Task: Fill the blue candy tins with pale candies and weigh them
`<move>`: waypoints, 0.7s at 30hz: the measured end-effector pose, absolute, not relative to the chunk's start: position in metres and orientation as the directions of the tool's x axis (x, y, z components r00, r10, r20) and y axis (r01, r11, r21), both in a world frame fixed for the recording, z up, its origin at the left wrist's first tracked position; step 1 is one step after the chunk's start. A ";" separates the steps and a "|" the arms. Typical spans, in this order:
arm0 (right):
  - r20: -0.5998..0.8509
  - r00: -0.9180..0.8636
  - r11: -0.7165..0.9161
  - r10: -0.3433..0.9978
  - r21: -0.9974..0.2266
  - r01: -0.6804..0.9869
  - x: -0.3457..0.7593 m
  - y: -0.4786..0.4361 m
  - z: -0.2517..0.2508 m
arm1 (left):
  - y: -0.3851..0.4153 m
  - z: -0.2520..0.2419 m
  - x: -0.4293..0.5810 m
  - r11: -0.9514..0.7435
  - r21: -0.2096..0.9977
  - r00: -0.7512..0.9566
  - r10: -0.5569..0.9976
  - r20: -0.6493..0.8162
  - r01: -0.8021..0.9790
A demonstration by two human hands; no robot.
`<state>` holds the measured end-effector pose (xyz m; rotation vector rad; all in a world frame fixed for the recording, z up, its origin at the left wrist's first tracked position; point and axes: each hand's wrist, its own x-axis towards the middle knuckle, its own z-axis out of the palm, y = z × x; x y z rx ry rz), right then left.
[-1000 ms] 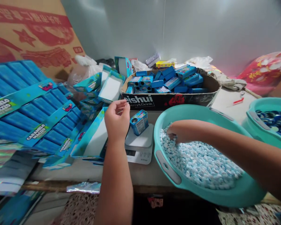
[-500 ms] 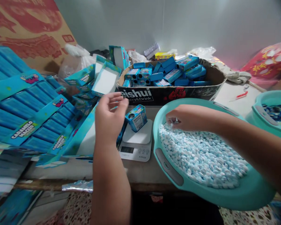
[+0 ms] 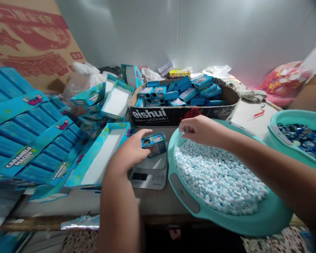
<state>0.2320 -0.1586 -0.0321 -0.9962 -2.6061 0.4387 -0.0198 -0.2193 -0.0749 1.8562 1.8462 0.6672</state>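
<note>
My left hand [image 3: 133, 149] has its thumb and fingers around the near left end of a small blue candy tin [image 3: 158, 149] with a round hole in its top. The tin is at the plate of a white kitchen scale [image 3: 147, 180]; whether it still rests there I cannot tell. My right hand [image 3: 196, 130] is closed in a pinch over the left inner side of a turquoise basin [image 3: 173, 140]. A bit of white shows at its fingertips, apparently candies. Small white and pale blue candies [image 3: 218, 179] lie heaped in the basin.
Behind the scale stands a cut-down black carton [image 3: 171, 119] full of blue tins [image 3: 186, 93]. To the left are an open display tray [image 3: 102, 158] and stacked trays of tins [image 3: 28, 133]. A second turquoise basin [image 3: 276, 130] at right holds shiny blue pieces [image 3: 308, 140].
My left hand has moved down and right from above the tray onto the tin. My right hand has risen from the candies toward the basin's left rim. The view has shifted slightly.
</note>
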 end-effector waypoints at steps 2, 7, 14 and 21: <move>0.215 -0.703 0.714 0.678 -0.419 0.561 0.231 -0.157 -0.034 | -0.222 -0.073 -0.018 -0.046 0.675 0.035 0.999 0.031 0.737; 0.282 -0.690 0.719 0.667 -0.485 0.497 0.222 -0.157 -0.038 | -0.227 -0.063 -0.010 -0.230 0.769 -0.080 0.936 0.343 0.597; 0.351 -0.754 0.801 0.556 -0.468 0.373 0.178 -0.158 -0.024 | -0.213 -0.067 -0.010 -0.350 0.865 -0.416 0.770 0.484 0.359; 0.205 -0.925 0.933 0.319 -0.238 0.269 0.129 -0.157 -0.012 | -0.193 -0.082 -0.004 -0.285 0.955 -0.442 0.869 0.221 -0.085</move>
